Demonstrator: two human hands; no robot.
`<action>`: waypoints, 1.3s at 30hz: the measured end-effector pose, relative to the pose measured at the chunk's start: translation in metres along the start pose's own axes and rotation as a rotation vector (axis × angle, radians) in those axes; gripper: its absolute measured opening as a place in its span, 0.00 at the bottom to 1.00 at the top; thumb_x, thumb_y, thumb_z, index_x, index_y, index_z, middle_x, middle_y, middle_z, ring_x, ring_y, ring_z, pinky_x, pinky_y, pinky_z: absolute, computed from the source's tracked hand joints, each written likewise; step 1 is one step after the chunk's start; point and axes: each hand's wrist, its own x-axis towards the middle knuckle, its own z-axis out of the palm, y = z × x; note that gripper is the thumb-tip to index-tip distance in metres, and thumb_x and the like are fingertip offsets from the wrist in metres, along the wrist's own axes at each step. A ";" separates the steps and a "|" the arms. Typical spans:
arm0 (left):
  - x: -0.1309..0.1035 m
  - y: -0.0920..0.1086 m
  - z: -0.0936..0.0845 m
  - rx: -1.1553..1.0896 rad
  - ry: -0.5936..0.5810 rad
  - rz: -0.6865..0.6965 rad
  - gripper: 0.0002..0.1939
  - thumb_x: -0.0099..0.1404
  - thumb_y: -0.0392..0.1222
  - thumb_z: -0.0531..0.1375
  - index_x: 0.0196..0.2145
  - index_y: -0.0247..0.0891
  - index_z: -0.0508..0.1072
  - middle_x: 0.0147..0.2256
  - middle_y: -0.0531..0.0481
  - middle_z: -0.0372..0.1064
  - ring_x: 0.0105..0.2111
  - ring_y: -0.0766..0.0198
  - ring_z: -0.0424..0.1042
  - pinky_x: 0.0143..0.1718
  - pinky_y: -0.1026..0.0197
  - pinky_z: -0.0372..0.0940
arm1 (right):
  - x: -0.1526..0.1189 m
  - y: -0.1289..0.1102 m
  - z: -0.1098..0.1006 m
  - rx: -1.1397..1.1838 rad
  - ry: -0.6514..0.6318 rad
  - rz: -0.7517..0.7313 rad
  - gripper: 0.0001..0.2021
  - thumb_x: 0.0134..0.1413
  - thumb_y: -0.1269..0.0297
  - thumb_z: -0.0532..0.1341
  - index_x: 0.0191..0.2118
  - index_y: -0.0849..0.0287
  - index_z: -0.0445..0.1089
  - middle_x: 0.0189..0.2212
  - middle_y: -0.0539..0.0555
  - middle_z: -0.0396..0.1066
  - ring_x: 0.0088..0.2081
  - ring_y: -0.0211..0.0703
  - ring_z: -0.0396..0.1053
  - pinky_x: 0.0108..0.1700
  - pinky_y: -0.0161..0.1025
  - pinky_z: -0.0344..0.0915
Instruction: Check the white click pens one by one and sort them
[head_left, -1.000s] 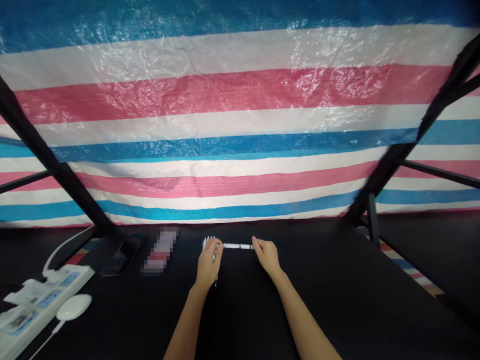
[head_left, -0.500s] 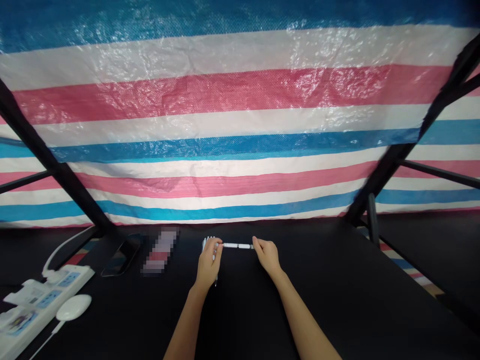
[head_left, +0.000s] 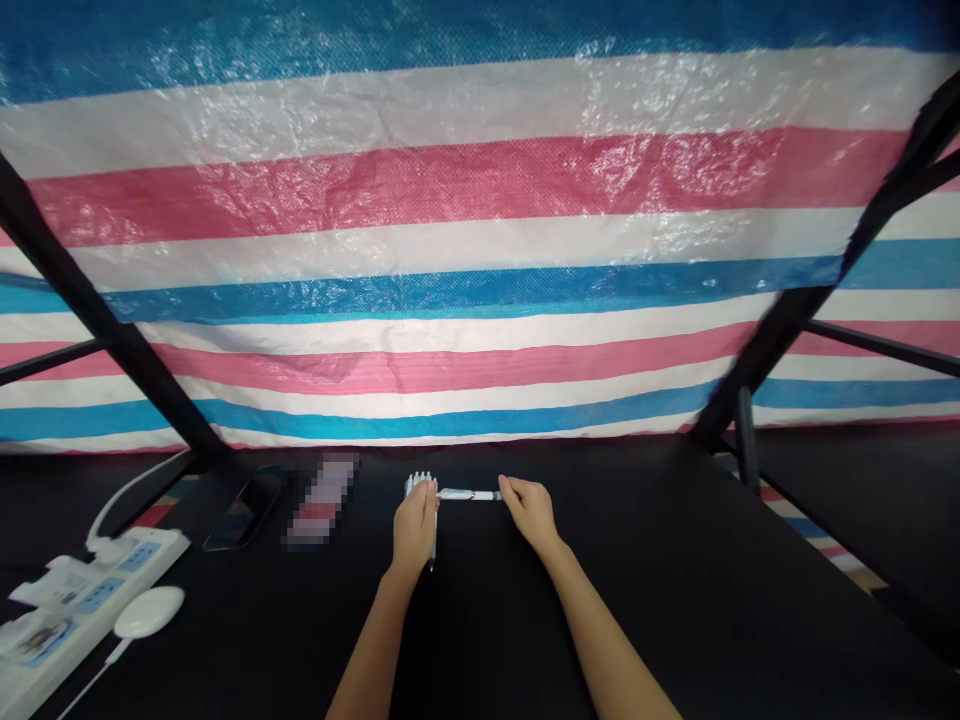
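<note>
The right hand (head_left: 531,512) pinches one end of the white pen (head_left: 460,495), its other end meeting the closed fingertips of the left hand (head_left: 412,530), so from here I'd favour light, level grips, clear of the pens (head_left: 423,476) half-hidden by that hand on the black table (head_left: 487,620).

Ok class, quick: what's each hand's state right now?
Left hand: closed, pinching one end of the white pen.
Right hand: closed, pinching its other end.

left hand (head_left: 414,527): bare | right hand (head_left: 532,514): bare | forearms (head_left: 373,640): bare, slender, tapering toward wrists (head_left: 406,574)
</note>
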 end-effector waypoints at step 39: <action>0.010 -0.014 -0.009 -0.122 0.141 -0.210 0.24 0.65 0.55 0.44 0.16 0.40 0.55 0.16 0.56 0.54 0.19 0.67 0.57 0.23 0.64 0.53 | 0.010 0.028 -0.014 0.816 0.033 0.335 0.15 0.40 0.51 0.66 0.26 0.59 0.73 0.20 0.50 0.66 0.20 0.36 0.58 0.24 0.35 0.56</action>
